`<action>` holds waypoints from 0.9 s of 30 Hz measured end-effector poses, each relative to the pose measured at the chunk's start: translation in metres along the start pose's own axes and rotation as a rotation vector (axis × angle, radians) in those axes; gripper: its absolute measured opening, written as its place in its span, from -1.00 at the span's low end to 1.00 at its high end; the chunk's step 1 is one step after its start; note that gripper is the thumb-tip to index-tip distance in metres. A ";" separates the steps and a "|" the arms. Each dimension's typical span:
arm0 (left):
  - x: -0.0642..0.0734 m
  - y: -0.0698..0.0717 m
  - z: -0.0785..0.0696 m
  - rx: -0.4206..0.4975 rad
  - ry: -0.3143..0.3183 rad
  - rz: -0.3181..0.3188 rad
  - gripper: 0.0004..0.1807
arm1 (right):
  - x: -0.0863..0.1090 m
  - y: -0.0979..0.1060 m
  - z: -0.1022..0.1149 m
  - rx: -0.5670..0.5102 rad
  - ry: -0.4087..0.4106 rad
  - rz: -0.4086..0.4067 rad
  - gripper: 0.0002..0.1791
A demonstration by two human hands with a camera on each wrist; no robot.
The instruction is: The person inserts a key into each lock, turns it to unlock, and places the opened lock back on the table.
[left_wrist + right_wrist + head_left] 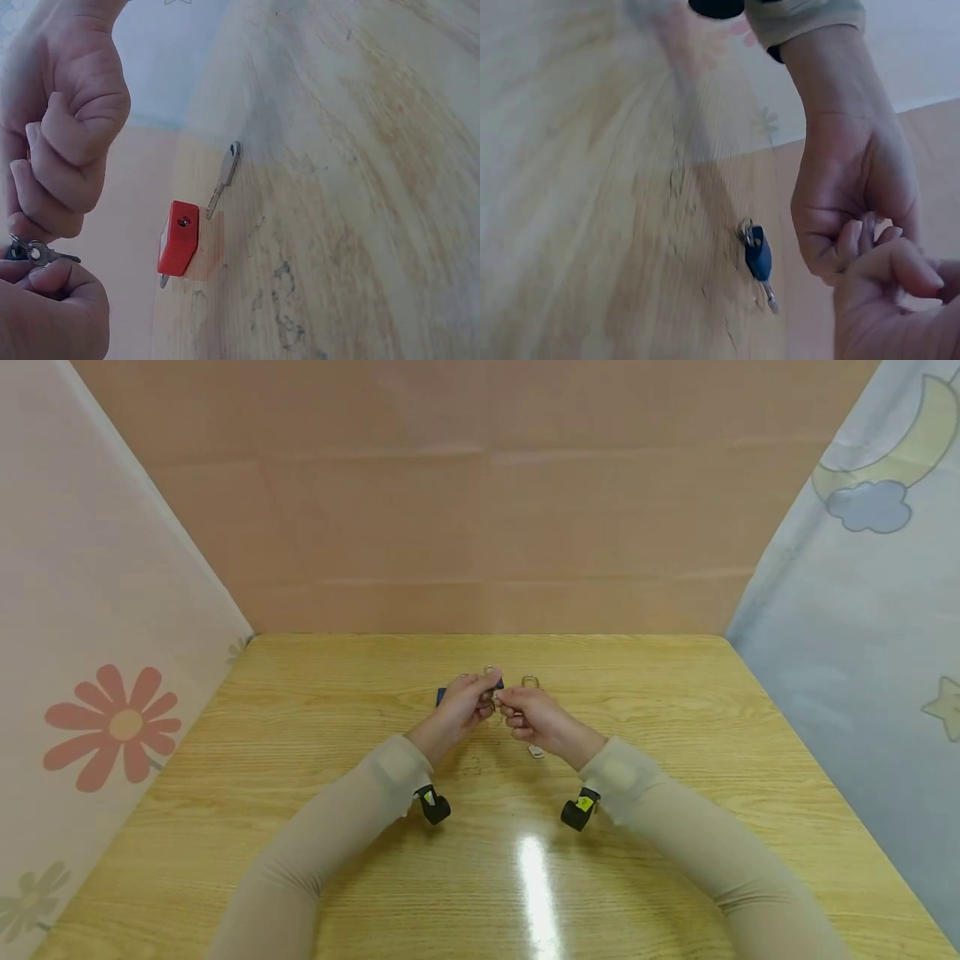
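Note:
In the head view my left hand point(463, 702) grips a small dark padlock point(499, 683), its metal shackle pointing up and away. My right hand point(538, 720) meets it, thumb and fingertips pinching a small key at the padlock's near end. A ring and a second small key point(46, 254) hang there, seen in the left wrist view beside my left thumb. The fingers hide most of the padlock and the pinched key. Beyond the hands, a red padlock point(180, 236) lies on the table, keyhole showing, with a loose silver key point(226, 176) beside it.
A blue padlock point(758, 256) lies on the wooden table point(337, 877) left of the left hand, keys on a ring at its near end. A tan cloth wall point(480, 527) rises behind the table, with printed cloth at both sides.

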State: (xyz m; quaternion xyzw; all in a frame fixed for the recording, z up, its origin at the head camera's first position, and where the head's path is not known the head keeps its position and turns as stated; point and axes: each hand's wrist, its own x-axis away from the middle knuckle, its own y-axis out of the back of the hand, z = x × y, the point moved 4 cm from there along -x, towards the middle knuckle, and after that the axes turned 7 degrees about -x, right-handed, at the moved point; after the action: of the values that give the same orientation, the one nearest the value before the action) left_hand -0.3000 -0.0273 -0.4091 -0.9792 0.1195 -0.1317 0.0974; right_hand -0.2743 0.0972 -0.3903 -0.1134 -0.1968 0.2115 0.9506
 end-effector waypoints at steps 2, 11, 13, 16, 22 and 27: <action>0.000 0.001 0.001 0.003 0.008 -0.006 -0.53 | 0.000 0.002 0.001 0.214 0.040 -0.039 -0.75; 0.000 0.000 0.003 -0.020 0.017 -0.053 -0.55 | 0.013 -0.013 0.012 1.355 0.443 -0.228 -0.70; 0.000 -0.001 0.003 -0.006 0.016 -0.052 -0.56 | 0.016 -0.019 0.013 1.568 0.529 -0.270 -0.70; 0.000 -0.002 0.003 0.011 0.021 -0.052 -0.59 | 0.019 -0.024 0.013 1.771 0.611 -0.323 -0.69; 0.001 -0.003 0.003 -0.001 0.029 -0.068 -0.61 | 0.021 -0.026 0.014 1.860 0.618 -0.370 -0.68; 0.003 -0.004 0.003 0.007 0.033 -0.078 -0.66 | 0.023 -0.025 0.015 1.826 0.536 -0.362 -0.70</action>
State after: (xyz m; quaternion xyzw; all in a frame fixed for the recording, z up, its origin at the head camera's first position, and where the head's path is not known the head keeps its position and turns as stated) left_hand -0.2959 -0.0236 -0.4102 -0.9805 0.0826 -0.1518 0.0936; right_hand -0.2527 0.0874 -0.3617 0.6563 0.2521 0.1005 0.7040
